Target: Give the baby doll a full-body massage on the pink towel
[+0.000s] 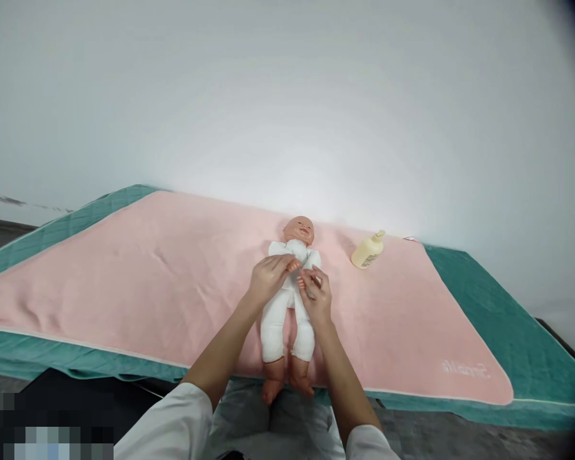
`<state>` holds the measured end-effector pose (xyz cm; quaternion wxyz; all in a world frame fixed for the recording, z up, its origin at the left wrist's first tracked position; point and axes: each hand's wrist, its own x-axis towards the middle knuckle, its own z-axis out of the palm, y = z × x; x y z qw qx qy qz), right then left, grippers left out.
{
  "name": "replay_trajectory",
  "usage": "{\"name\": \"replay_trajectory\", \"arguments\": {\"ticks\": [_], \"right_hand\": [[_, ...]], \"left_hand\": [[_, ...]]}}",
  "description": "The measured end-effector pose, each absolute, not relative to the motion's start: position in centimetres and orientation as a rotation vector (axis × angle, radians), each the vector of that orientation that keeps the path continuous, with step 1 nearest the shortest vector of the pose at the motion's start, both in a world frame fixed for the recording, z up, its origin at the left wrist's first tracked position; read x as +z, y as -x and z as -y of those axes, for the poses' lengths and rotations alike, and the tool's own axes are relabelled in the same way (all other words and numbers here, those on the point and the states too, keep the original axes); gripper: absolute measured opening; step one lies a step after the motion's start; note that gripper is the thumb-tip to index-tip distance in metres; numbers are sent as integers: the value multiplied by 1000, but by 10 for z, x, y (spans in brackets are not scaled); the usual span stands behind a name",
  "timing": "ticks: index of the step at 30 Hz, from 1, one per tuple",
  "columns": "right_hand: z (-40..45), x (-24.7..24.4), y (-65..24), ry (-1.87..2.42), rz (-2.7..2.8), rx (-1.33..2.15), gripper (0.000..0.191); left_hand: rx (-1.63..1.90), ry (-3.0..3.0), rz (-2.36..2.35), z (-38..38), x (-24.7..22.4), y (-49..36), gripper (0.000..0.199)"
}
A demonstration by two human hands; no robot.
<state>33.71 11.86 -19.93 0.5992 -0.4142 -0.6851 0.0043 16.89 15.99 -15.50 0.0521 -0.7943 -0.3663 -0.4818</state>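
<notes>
A baby doll (274,322) with a white cloth body lies on its back, its head toward the wall and its feet at the near edge of the bed. My left hand (269,276) is closed around one of the doll's small hands, over its chest. Just to the right, my right hand (317,295) has its fingers curled at the doll's other hand, pinching it. Both doll hands are drawn together above the belly. My palms and fingers partly cover the doll's forearms and torso.
A pale yellow pump bottle (367,251) lies tilted on the pink mat (172,268), right of the doll. Under the mat is a green bed cover (503,319). A white wall (287,96) stands behind the bed. Something dark (76,402) is at the lower left.
</notes>
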Motion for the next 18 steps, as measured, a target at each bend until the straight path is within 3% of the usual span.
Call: {"name": "replay_trajectory", "arguments": {"ticks": [13,18], "right_hand": [[-121,-211,-328,1002,1783,140,28],[-123,-214,-325,1031,1782,137,24]], "left_hand": [[-1074,2901,865,-157,-145,-179,30],[-1112,2952,937,-150,-144,-179,34]]}}
